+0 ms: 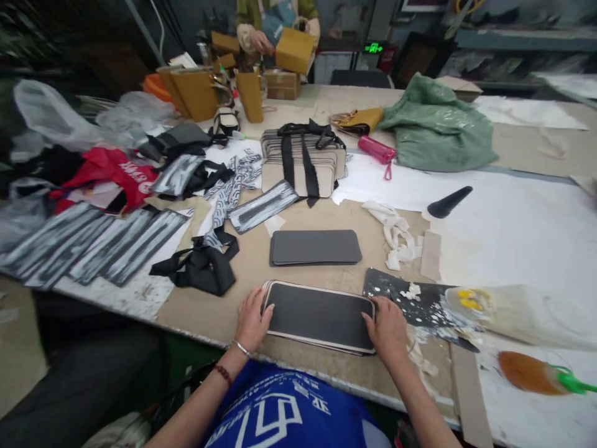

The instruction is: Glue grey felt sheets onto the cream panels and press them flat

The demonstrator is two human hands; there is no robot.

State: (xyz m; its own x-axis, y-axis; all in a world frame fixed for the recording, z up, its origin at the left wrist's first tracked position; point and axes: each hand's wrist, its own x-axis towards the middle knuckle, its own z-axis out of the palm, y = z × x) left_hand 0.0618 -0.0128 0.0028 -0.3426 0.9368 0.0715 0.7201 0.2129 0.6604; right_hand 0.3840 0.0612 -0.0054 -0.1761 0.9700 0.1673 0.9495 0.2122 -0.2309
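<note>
A short stack of dark rounded rectangular panels with pale borders (321, 317) lies at the table's near edge. My left hand (254, 317) grips its left end, thumb on top and fingers along the side. At the opposite end my right hand (387, 326) holds the stack the same way. Just beyond sits a smaller pile of plain dark grey panels (316, 247), touched by neither hand. A black fabric strap bundle (205, 264) rests to the left of it.
Beige panels bound with black straps (298, 162) stand farther back. Glue-streaked strips (125, 242) spread leftward. To the right are a glue-spotted board (405, 298), an orange bottle with a green tip (532, 372) and a black tapered tool (450, 202). A co-worker (280, 28) handles a tan bag opposite.
</note>
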